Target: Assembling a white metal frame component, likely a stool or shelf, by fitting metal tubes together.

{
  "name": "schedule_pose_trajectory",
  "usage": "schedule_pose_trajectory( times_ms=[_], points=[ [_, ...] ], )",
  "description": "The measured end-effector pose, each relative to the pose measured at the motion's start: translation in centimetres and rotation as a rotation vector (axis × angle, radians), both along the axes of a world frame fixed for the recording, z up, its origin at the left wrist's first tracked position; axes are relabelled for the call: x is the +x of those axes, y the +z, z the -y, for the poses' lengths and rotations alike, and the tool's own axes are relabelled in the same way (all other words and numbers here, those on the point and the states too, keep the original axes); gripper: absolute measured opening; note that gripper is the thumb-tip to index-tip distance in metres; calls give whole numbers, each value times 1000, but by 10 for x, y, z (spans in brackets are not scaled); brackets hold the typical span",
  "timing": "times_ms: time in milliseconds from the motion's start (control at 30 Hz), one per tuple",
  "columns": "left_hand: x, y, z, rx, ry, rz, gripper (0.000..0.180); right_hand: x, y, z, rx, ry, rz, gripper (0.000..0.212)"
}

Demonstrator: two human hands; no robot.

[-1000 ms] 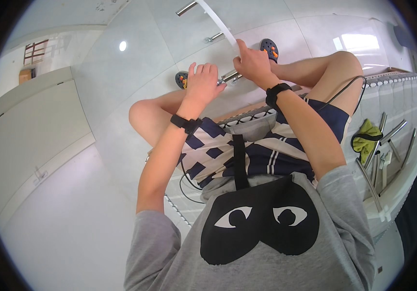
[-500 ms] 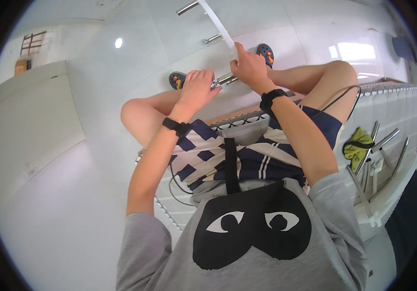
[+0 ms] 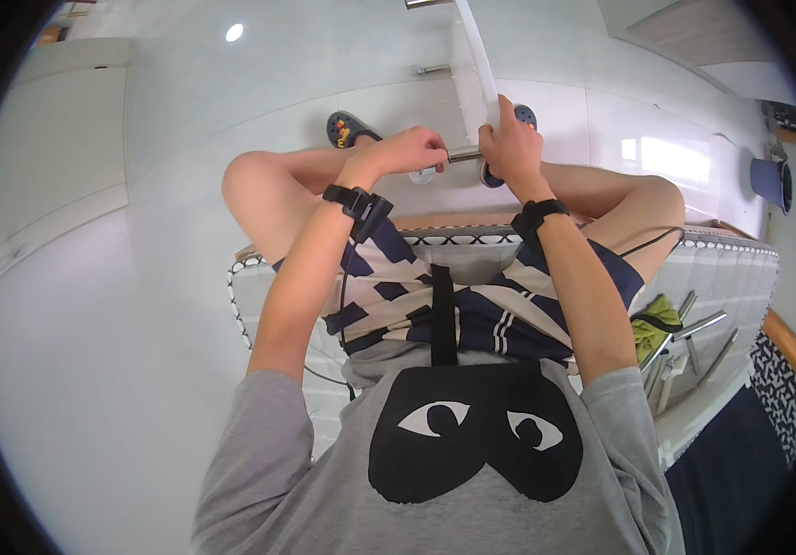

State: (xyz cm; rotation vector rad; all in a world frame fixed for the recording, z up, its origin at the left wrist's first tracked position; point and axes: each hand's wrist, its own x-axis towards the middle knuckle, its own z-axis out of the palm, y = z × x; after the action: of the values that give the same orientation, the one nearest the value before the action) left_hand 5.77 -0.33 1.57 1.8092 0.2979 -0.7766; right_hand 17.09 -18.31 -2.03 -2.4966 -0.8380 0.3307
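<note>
Upper centre, the right hand (image 3: 514, 146) grips a white panel (image 3: 478, 60); the left hand (image 3: 412, 151) curls at a metal tube's (image 3: 464, 155) end, hold unclear. They're likely adjusting it; next needs steady alignment

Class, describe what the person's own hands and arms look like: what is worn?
The left hand and right hand are ungloved. The left wristband and right wristband are black, the left carrying a boxy black device. The left sleeve and right sleeve are short, plain grey.
</note>
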Motion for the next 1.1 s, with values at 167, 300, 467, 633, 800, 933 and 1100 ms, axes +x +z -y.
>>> schedule_pose_trajectory(
  times_ms=[167, 300, 467, 633, 800, 933, 1100],
  points=[
    [-14, -29, 2, 104, 163, 253, 29, 4, 2, -6, -96, -27, -23, 55],
    [-10, -27, 4, 72, 202, 292, 27, 4, -8, -3, -125, -62, 3, 56],
    [-11, -18, -5, 68, 141, 168, 21, 1, -3, -8, -141, -2, 2, 60],
    [-8, -25, -10, -22, 98, 133, 23, 1, 5, -8, -160, 14, 36, 61],
    [-4, -39, -5, -124, 1, 51, 29, 2, 3, -4, -120, -50, 25, 59],
    [-15, -48, 8, 35, 183, 264, 29, 4, 2, -3, -132, -68, 22, 58],
    [-20, -36, 17, 161, 224, 369, 27, 6, -1, 0, -113, -56, 9, 58]
  ],
)
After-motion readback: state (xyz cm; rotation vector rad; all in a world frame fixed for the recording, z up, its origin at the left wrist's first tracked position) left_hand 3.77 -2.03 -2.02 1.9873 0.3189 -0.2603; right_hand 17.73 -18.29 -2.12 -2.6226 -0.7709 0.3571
